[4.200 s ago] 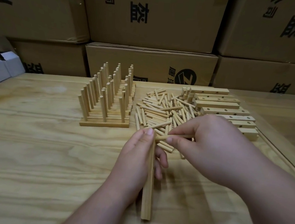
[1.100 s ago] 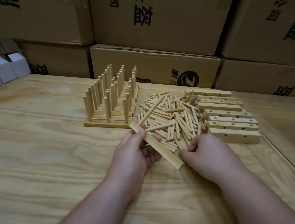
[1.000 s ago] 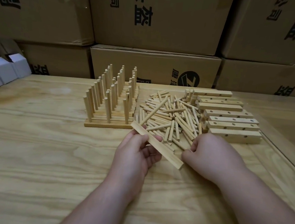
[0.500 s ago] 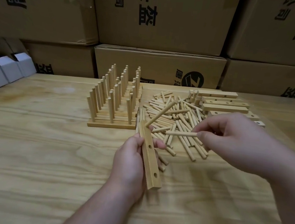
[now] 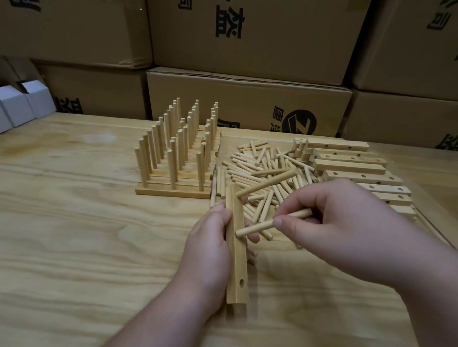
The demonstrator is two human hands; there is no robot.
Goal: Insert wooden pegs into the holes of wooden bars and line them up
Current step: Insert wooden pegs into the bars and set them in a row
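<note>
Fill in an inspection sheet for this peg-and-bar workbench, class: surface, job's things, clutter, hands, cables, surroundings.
Surface: pale plywood tabletop, wood grain showing.
Job's things: long square wooden bar held lengthwise, one peg already standing in its far end, a hole open near its close end; short round wooden peg tip at the bar's side; finished pegged bars lined up left; loose peg pile centre; drilled empty bars stacked right.
Clutter: nothing seen.
Hands: left hand grips the bar; right hand pinches the peg in its fingers.
Cables: nothing seen.
Surroundings: brown printed cardboard cartons behind; small white boxes far left.
</note>
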